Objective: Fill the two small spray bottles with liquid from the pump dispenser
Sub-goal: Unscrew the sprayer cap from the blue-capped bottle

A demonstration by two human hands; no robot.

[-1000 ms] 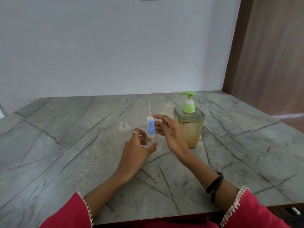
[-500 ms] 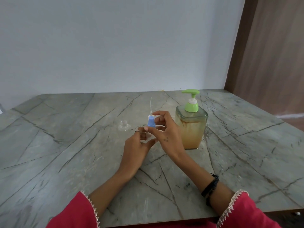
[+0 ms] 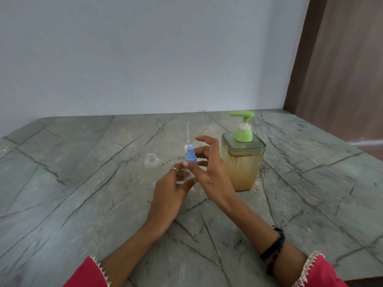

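Bottle [image 3: 187, 175]: small, clear, upright on surface [image 3: 83, 204] between both hands, just left of dispenser [image 3: 242, 162]; mostly hidden.
Handling: judged light, thin-walled, easily tipped; best held low on body.
Left hand [image 3: 172, 189]: fingers [image 3: 175, 169] curled round bottle body.
Right hand [image 3: 209, 172]: fingers [image 3: 191, 165] pinched on blue cap [image 3: 190, 156], others spread.
Second bottle [image 3: 151, 160]: open-necked, near, to left; white tube [image 3: 187, 131] behind cap.
Change: right hand spread wider than half a second back; cap a little nearer the bottle.
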